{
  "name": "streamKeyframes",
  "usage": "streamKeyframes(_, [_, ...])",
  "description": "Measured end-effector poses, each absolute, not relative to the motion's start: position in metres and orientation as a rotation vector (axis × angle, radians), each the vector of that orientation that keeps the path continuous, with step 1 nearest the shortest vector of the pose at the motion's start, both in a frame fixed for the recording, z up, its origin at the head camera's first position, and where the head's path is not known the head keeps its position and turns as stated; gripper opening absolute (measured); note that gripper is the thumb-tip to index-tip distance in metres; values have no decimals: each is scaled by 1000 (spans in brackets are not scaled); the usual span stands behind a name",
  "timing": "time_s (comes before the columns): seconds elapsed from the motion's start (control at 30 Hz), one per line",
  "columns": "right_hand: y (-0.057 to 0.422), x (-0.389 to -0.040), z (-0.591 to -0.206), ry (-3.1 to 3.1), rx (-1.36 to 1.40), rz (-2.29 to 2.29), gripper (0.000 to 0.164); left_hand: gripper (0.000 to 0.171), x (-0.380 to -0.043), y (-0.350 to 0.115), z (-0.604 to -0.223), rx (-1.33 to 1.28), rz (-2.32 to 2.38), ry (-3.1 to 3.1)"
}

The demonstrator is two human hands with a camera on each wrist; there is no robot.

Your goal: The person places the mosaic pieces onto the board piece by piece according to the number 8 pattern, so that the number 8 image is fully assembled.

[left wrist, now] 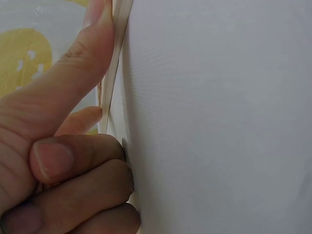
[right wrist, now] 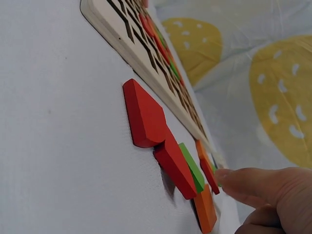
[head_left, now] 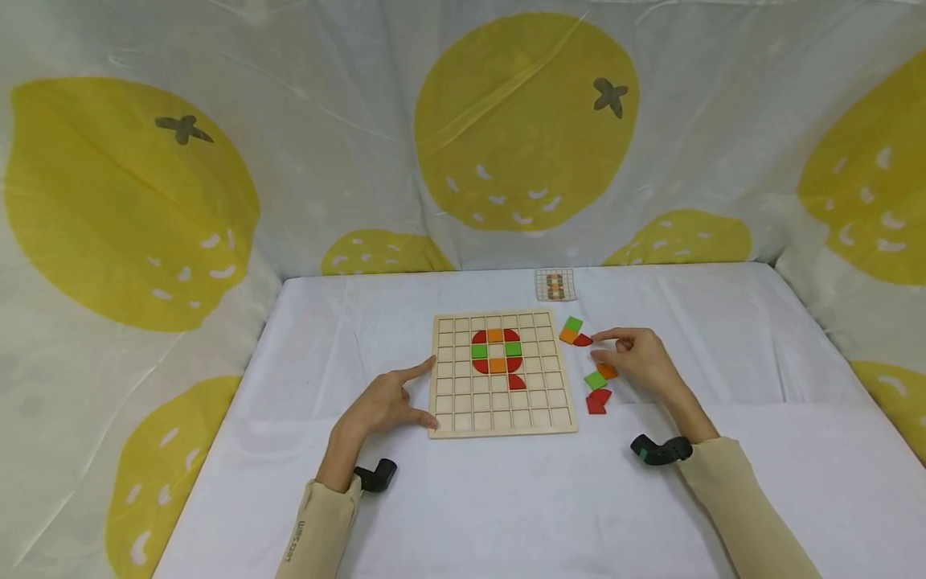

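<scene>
In the head view a wooden grid board (head_left: 463, 402) lies on the white table. Red, orange and green pieces form a ring in its cells, with one red quarter-round piece (head_left: 517, 382) below. My left hand (head_left: 379, 404) braces the board's left edge with thumb and index finger spread, its other fingers folded in. To the right, my right hand (head_left: 640, 362) has its index fingertip at a loose red quarter-round piece (head_left: 582, 340); the thumb stays apart from it. Beside that piece lie a green piece (head_left: 574, 323) and an orange piece (head_left: 568, 335).
Under and below the right hand lie another orange piece (head_left: 607, 371), a green piece (head_left: 596, 380) and two red pieces (right wrist: 144, 114). Behind the board a small pattern card (head_left: 555, 285) rests near the table's back edge, before a lemon-print cloth (head_left: 347, 121).
</scene>
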State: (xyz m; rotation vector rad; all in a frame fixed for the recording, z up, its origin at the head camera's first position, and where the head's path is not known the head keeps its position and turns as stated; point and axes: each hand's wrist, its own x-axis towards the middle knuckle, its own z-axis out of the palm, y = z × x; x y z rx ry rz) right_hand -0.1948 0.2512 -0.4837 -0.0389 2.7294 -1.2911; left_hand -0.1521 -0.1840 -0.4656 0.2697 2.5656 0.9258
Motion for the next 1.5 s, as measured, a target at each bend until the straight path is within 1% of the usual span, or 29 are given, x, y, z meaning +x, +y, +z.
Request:
streamKeyframes(0.2, [246,-199,-484,2782,-14,-1294,34,112,-152,-184,-465,258,931,2558])
streamKeyframes(0.57, [228,-220,-484,2831,82,-1345,35,113,-153,-184,-467,251,916,2557])
streamKeyframes(0.83, [220,-232,-488,2833,164,-1306,32,113,-153,-183,-467,250,919,2555])
streamKeyframes(1.27, [222,-239,-492,2872,127,-1339,27,113,-153,-183,-466,236,920,2552])
streamKeyframes(1.5, [223,-241,-493,2862,102,-1290,31,113,-153,-183,-467,235,912,2556])
